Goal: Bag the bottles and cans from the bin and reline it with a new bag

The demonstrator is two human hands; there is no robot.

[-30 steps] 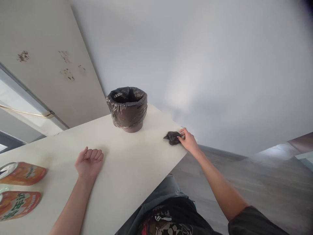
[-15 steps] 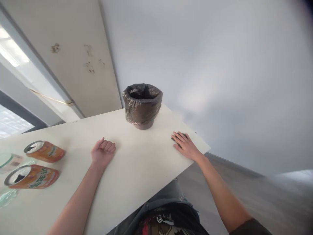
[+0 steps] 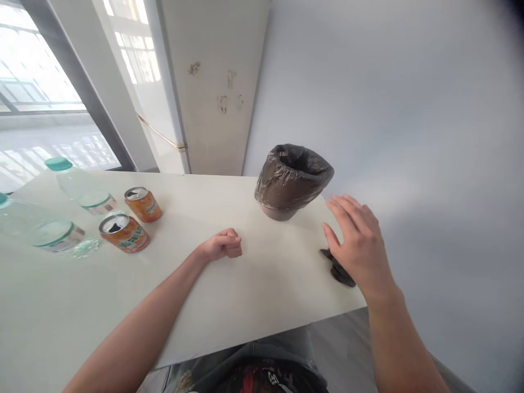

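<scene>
My right hand (image 3: pixel 360 245) hovers over the white table's right end with its fingers stretched out and holding nothing. Just under it lies a small dark crumpled bag (image 3: pixel 340 273), partly hidden by the palm. My left hand (image 3: pixel 223 245) rests on the table (image 3: pixel 254 284) as a loose fist with nothing visible in it. A small bin lined with a dark plastic bag (image 3: pixel 292 180) stands upright behind the two hands, close to my right fingertips.
Two orange drink cans (image 3: pixel 142 203) (image 3: pixel 123 233) stand at the left of the table. Two clear plastic bottles with green caps (image 3: pixel 79 183) (image 3: pixel 36 226) lie beside them. A grey wall is at the right, and a window at the far left.
My right hand has lifted off the dark bag and now hovers open above it. My head has turned left, bringing the cans, bottles and window into view. The left hand stays closed.
</scene>
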